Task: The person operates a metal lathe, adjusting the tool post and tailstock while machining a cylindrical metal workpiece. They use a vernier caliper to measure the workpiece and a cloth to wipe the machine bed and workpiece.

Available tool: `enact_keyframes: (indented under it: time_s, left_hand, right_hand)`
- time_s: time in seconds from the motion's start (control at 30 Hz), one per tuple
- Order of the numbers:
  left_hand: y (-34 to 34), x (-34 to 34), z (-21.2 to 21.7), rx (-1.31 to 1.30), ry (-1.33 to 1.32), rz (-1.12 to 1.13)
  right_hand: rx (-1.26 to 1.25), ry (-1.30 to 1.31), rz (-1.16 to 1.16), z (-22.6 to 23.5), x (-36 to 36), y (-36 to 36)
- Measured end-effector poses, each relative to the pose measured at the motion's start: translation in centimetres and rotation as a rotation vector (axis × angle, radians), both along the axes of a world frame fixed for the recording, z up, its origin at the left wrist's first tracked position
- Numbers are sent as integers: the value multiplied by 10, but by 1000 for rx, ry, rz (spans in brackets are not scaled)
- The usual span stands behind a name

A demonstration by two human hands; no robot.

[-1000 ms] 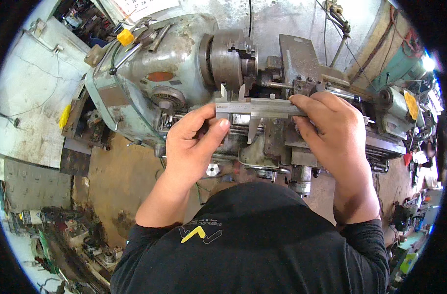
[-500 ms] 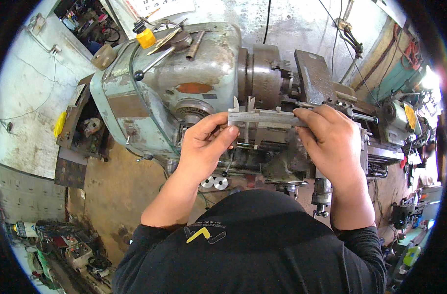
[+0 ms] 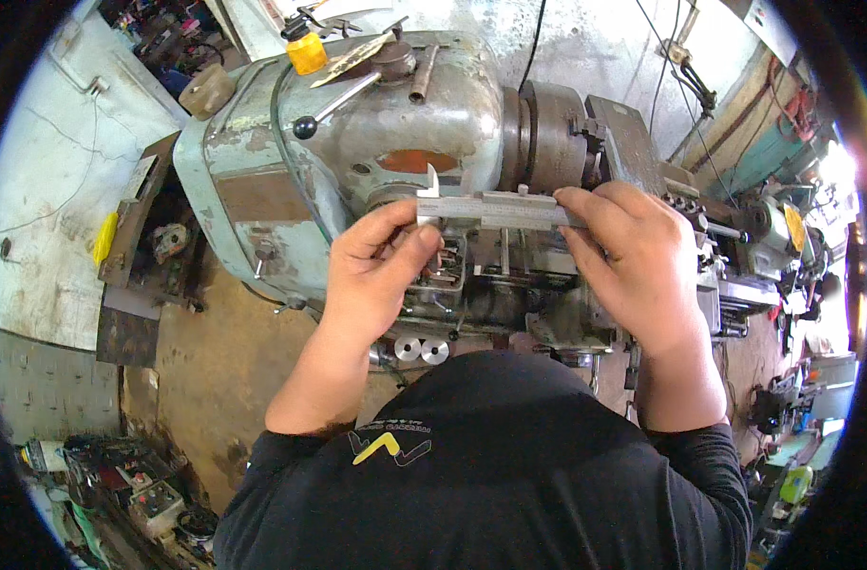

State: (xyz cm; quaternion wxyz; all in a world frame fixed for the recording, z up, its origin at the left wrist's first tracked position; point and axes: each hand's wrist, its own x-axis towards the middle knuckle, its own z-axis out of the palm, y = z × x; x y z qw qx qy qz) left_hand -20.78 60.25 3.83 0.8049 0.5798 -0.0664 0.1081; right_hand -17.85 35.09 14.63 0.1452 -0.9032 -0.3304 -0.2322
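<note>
Steel vernier caliper (image 3: 495, 207), a long grey bar with upright jaws at its left end, lies level between both hands in front of the worn pale-green lathe headstock (image 3: 357, 161). The left hand (image 3: 381, 266) pinches the jaw end, thumb and fingers closed on it from below. The right hand (image 3: 633, 256) is curled over the bar's right end, fingers wrapped on it and hiding the tip.

An orange oval plate (image 3: 416, 160) sits on the headstock face just behind the caliper. On top of the headstock rest a yellow block-shaped container (image 3: 307, 52), a black-knobbed lever (image 3: 343, 100) and a short rusty pipe (image 3: 422, 71). The grey round chuck (image 3: 547, 133) stands to the right of the headstock, behind the right hand's fingers. Two shiny metal discs (image 3: 421, 350) lie side by side below the left wrist. A yellow tag (image 3: 105, 237) hangs at the far left, beside a dark side cabinet (image 3: 139, 247).
</note>
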Motion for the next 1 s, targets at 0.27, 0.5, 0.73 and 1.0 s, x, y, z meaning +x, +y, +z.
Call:
enact_keyframes:
  time_s: [0.27, 0.5, 0.73, 1.0]
  left_hand:
    - [13, 4, 9, 6, -109, -29]
    - [12, 3, 19, 54, -164, -11]
    - [4, -2, 27, 41, -164, -20]
    - [-4, -8, 35, 104, -157, 41]
  right_hand:
    - [12, -54, 2, 10, -5, 8]
    - [15, -93, 4, 16, -10, 3]
    - [27, -103, -7, 18, -12, -4]
    - [63, -96, 11, 18, -16, -11]
